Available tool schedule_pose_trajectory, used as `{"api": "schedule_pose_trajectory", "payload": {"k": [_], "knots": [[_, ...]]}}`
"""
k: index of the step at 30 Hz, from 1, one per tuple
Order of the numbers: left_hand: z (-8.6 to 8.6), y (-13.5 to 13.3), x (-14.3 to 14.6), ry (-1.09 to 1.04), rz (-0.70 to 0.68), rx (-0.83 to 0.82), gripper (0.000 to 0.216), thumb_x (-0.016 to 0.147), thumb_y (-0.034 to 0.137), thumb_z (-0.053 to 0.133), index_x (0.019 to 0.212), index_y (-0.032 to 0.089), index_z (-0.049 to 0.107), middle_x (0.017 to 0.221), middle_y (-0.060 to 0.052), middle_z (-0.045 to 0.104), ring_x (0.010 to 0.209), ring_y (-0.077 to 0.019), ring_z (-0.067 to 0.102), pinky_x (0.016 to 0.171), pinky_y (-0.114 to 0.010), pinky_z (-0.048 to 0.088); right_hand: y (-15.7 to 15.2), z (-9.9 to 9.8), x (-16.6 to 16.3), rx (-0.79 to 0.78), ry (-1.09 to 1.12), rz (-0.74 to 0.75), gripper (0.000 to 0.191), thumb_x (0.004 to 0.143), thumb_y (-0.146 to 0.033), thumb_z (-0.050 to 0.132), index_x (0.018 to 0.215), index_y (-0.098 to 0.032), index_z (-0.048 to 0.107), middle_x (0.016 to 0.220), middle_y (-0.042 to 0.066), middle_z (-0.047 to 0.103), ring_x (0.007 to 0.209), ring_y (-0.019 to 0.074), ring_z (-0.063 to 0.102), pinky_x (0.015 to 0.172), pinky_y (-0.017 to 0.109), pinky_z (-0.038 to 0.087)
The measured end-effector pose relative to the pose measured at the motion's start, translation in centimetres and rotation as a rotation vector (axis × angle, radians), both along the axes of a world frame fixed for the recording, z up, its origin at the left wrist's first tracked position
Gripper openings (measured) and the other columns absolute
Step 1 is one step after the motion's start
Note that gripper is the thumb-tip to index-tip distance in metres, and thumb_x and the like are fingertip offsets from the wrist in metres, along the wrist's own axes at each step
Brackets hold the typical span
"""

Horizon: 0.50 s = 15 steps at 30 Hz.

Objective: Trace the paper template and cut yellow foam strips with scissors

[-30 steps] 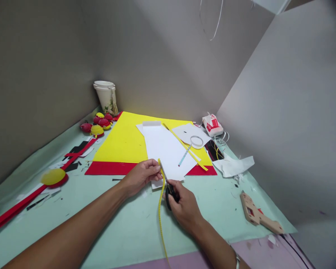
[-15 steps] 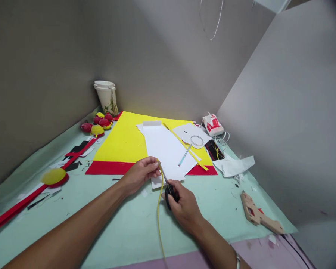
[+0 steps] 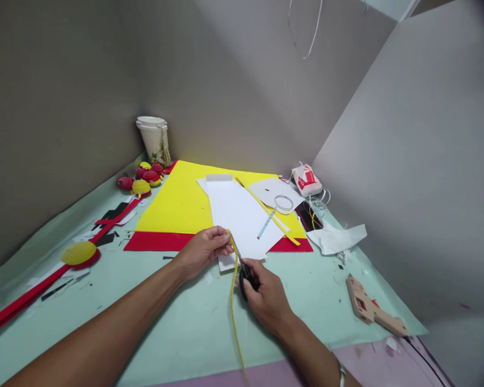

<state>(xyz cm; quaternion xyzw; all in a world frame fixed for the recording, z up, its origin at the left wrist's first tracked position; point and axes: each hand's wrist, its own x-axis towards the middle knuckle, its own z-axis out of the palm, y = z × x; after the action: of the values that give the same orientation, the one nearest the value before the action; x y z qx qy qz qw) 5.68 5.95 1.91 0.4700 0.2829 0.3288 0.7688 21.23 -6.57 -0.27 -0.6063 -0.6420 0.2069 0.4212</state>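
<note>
My left hand point(image 3: 207, 248) pinches the upper end of a thin yellow cord point(image 3: 233, 306), which hangs down past the table's near edge. My right hand point(image 3: 266, 293) grips a pair of scissors point(image 3: 247, 278) by the black handles, with the blades pointing up at the cord's end beside my left fingertips. Whether the blades are parted is too small to tell. Beyond my hands, white paper sheets point(image 3: 237, 212) lie on a large yellow sheet point(image 3: 177, 201) with a red sheet point(image 3: 161, 242) under its front edge.
A pen point(image 3: 266, 223), a ring point(image 3: 283, 202) and a yellow strip point(image 3: 266, 209) rest on the paper. At right lies a beige glue gun point(image 3: 373, 309). On the left are red straps with a yellow disc point(image 3: 79, 253), small red-and-yellow pieces point(image 3: 141, 187) and a white bucket point(image 3: 153, 140).
The hanging part of the yellow cord has swung slightly to the right. Both hands stay nearly in the same place, still holding the cord and the scissors.
</note>
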Motion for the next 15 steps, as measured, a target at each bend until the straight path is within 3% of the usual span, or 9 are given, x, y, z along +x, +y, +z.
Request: {"api": "schedule_pose_trajectory", "payload": {"k": [6,15], "knots": [[-0.1,0.05,-0.05,0.015,-0.004,0.011,0.021,0.077,0.03,0.073,0.079,0.014,0.059,0.068,-0.001,0.067,0.061,-0.0077,0.057,0.062,-0.019,0.044,0.02,0.34,-0.12,-0.054,-0.025,-0.019,0.036,0.075,-0.018,0.053,0.111,-0.016,0.059,0.067,-0.002,0.059,0.057,0.0138,0.055,0.057,0.021,0.044],[-0.23,-0.13,0.04,0.043,-0.036,0.021,0.021,0.077,0.03,0.073,0.077,0.014,0.059,0.067,-0.001,0.068,0.06,-0.0084,0.058,0.062,-0.02,0.045,0.15,0.57,-0.18,-0.073,-0.007,-0.027,0.034,0.076,-0.022,0.056,0.109,-0.017,0.059,0.07,-0.001,0.061,0.058,0.0145,0.056,0.059,0.023,0.044]]}}
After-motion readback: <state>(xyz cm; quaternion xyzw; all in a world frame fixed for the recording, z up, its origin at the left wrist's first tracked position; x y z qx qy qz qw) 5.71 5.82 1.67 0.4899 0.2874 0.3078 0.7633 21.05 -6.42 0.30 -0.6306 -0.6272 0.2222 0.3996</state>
